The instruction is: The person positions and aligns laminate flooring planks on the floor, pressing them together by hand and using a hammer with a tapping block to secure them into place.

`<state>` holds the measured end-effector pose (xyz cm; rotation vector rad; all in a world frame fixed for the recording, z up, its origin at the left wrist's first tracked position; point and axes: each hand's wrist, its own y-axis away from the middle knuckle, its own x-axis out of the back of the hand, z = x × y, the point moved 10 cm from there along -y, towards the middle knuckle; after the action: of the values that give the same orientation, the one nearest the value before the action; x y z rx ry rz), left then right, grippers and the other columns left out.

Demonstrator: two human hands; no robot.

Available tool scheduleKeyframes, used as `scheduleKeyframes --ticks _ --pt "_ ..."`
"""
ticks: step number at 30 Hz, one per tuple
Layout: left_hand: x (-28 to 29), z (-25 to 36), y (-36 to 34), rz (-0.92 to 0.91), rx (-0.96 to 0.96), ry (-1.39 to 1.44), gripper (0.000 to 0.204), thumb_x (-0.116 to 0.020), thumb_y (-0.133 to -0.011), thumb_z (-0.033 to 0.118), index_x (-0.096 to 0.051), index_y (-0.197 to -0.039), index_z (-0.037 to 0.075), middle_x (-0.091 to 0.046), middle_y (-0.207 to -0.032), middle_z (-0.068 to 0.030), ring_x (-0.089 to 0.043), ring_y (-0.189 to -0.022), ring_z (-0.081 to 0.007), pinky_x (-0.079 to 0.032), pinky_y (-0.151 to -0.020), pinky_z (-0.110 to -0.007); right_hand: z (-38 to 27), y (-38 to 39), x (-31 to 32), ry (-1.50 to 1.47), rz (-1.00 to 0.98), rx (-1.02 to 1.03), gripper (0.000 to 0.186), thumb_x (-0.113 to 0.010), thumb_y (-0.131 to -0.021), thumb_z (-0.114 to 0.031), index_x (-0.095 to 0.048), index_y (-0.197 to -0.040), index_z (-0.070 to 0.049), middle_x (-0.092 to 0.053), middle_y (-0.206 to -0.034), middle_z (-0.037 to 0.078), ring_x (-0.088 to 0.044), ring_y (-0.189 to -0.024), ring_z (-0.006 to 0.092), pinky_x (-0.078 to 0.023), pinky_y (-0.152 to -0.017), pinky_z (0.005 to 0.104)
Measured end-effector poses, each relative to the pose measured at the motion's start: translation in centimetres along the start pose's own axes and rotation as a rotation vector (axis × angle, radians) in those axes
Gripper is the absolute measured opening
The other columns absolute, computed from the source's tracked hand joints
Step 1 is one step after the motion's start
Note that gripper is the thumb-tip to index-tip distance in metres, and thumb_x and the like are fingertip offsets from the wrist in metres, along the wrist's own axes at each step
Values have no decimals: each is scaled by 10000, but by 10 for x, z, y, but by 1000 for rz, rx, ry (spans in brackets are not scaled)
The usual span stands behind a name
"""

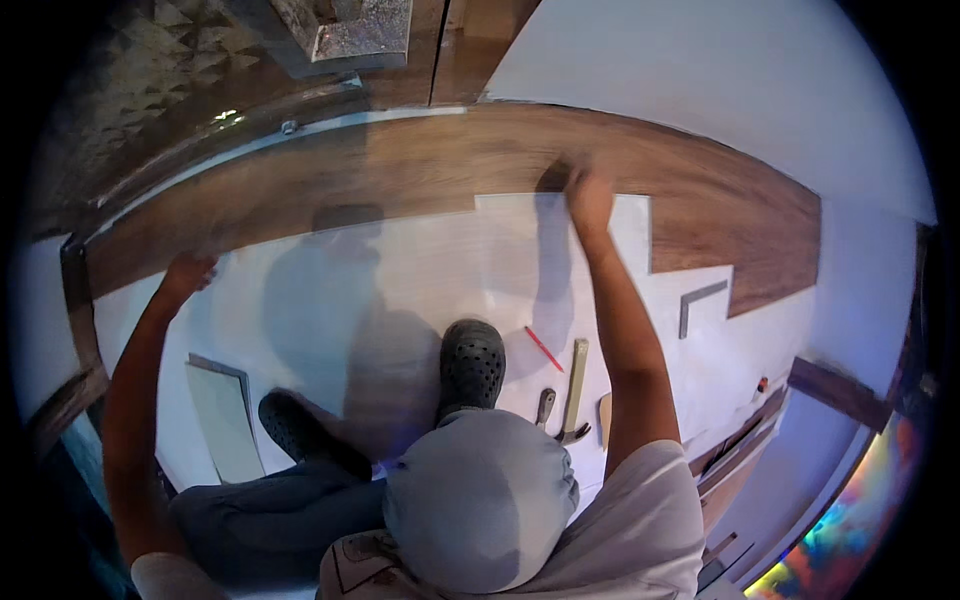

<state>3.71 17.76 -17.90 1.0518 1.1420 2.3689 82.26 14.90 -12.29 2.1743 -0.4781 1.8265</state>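
brown planks (440,160), long axis left-to-right, left hand (188,274) by their near edge, blurred right hand (590,192) over them, both finger spreads unclear

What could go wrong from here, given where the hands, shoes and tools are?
The red pencil lies loose near a dark shoe, so it might roll underfoot if that foot shifts. The hammer and a dark-handled tool lie close together beside it, and could be bumped or knelt on. The left hand is by the open edge of the brown planks; pressing there might nudge one, though whether it touches is unclear.
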Motion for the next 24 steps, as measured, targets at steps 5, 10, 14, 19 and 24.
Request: scheduleKeyframes --ticks 5,10,14,19,24 --pt "-103 10 -12 163 102 694 322 -684 -992 345 -663 -1042 28 -660 -808 -73 -663 -688 -214 -613 -684 -365 7 -81 47 -178 553 -101 548 -542 -1031 -317 -512 -1388 98 -544 -1409 316 -474 -1337 488 -369 -1142 536" --pt "-161 -8 -12 418 189 1299 266 -643 -1012 175 -586 -1126 -59 -616 -1006 -150 -676 -907 -277 -649 -785 -401 -10 -43 -31 -38 407 34 643 -539 -1027 -341 -440 -1457 126 -421 -1547 307 -368 -1453 470 -307 -1206 529" --pt "-176 23 -8 485 301 1588 378 -642 -995 174 -489 -1228 -80 -537 -1191 -199 -624 -966 -317 -607 -893 -497 -3 -38 -42 -8 395 39 651 -527 -1028 -358 -447 -1458 123 -424 -1547 309 -364 -1456 471 -302 -1206 551" --pt "-174 22 -21 650 567 1748 482 -665 -941 202 -470 -1329 -7 -505 -1292 -200 -602 -1081 -340 -574 -903 -476 -10 -36 -49 18 405 63 647 -546 -1013 -360 -472 -1442 119 -446 -1525 316 -394 -1426 490 -321 -1186 571" --pt "-184 95 15 618 713 1859 476 -629 -931 198 -460 -1369 121 -471 -1390 -161 -570 -1179 -321 -564 -856 -448 -4 -43 -46 77 421 78 634 -570 -993 -358 -504 -1410 114 -471 -1502 313 -433 -1392 492 -333 -1172 581"
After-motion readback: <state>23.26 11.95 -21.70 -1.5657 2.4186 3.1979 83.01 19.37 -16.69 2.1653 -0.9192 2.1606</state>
